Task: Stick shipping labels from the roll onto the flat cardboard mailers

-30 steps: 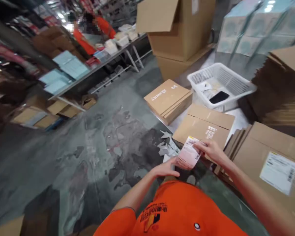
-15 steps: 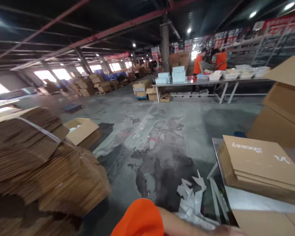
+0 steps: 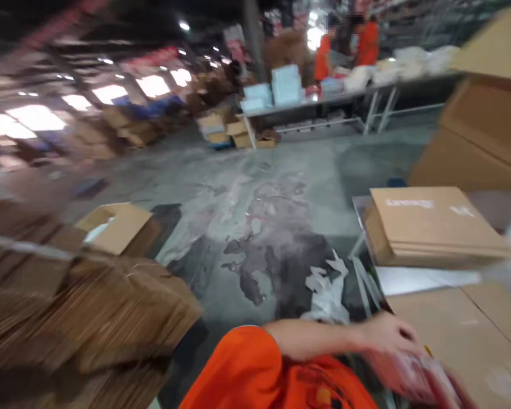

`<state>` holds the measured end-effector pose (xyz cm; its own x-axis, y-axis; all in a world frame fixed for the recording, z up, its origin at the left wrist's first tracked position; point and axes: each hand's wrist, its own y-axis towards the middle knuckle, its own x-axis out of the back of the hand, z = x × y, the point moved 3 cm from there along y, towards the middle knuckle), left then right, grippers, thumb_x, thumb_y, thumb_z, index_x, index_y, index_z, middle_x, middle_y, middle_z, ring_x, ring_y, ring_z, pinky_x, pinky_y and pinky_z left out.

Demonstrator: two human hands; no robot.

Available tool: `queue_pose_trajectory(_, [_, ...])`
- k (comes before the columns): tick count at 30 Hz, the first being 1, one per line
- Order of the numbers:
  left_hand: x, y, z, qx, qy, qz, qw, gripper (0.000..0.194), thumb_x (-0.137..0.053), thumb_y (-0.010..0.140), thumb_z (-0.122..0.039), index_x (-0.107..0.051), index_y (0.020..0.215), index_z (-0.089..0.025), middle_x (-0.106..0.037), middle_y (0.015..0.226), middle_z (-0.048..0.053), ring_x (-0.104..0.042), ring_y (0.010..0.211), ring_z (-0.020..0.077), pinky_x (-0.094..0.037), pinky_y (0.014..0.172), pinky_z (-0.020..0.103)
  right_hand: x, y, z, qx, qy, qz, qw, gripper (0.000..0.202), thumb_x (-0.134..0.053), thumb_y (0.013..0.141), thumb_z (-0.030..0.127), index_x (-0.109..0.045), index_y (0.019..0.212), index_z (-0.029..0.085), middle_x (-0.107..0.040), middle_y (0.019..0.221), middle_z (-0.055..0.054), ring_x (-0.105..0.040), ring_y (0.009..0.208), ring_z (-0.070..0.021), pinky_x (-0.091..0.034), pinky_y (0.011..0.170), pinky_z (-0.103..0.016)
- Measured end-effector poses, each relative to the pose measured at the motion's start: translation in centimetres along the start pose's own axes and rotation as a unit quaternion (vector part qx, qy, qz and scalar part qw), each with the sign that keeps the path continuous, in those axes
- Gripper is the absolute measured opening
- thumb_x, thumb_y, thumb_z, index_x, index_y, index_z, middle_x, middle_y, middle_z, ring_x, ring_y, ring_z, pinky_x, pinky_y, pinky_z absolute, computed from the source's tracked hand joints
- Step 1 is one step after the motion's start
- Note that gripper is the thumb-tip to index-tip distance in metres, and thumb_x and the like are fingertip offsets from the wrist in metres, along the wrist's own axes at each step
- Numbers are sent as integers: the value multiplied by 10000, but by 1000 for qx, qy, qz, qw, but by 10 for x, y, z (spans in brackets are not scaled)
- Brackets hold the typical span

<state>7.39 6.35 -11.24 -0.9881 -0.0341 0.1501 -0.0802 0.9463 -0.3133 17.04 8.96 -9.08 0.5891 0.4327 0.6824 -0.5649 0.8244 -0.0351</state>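
Note:
My left arm, in an orange sleeve, reaches across to the lower right. My left hand (image 3: 389,335) is closed on a red and white item (image 3: 417,379), which is too blurred to name. Both are over the near edge of a table bearing a flat cardboard sheet (image 3: 460,324). Beyond them on that table lies a stack of flat brown cartons (image 3: 430,218) with white print on top. My right hand is out of view.
Bundled flat cardboard (image 3: 123,312) fills the lower left, beside an open box (image 3: 119,227). White scraps (image 3: 327,292) lie on the floor near the table legs. A large open carton (image 3: 481,136) stands at the right. Two people in orange work behind a long table (image 3: 315,103).
The view has tilted down and shifted. My left hand has come further into view, showing the red and white item. White plastic now shows at the right edge.

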Motion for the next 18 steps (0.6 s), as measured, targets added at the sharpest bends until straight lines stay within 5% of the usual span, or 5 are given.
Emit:
queue_pose_trajectory(5, [-7,-19,14,16,10,-12,1000,339,-690,707,-457,-625,621,-135,-498,570,-52,-422,589,93,-315,552,228,49,-52,-43,-92,93,54,990,427,-523,753,600,-670,789,201,-705,723,-54,-660,684,-223,-528,629,-301])
queue_pose_trajectory(8, [-18,-11,32,47,3,10,999,403,-681,708,-520,-595,613,-137,-465,536,-60,-402,544,85,-307,522,222,64,-30,-72,-75,62,-6,995,399,-493,790,568,-626,754,194,-649,663,-44,-594,625,-192,-483,617,-307])
queue_pose_trajectory(11, [-29,2,50,86,-17,28,996,330,-711,705,-448,-652,744,-126,-611,644,-11,-505,589,108,-368,533,214,84,11,-111,-64,-9,-107,992,363,-457,829,517,-610,812,188,-655,766,-73,-592,717,-211,-472,705,-344])
queue_pose_trajectory(14, [-32,7,68,121,-46,38,991,301,-729,701,-370,-692,857,-115,-708,792,54,-602,678,151,-448,592,231,95,46,-137,-48,-129,-99,986,330,-503,828,466,-617,925,172,-660,903,-122,-589,852,-263,-457,796,-398])
queue_pose_trajectory(18, [-13,-31,104,206,-92,43,973,319,-743,675,-392,-701,794,-98,-706,692,72,-640,613,203,-510,595,312,93,54,-141,-67,-267,-78,958,436,-543,839,466,-603,1138,155,-619,1113,-190,-544,1033,-356,-411,898,-501])
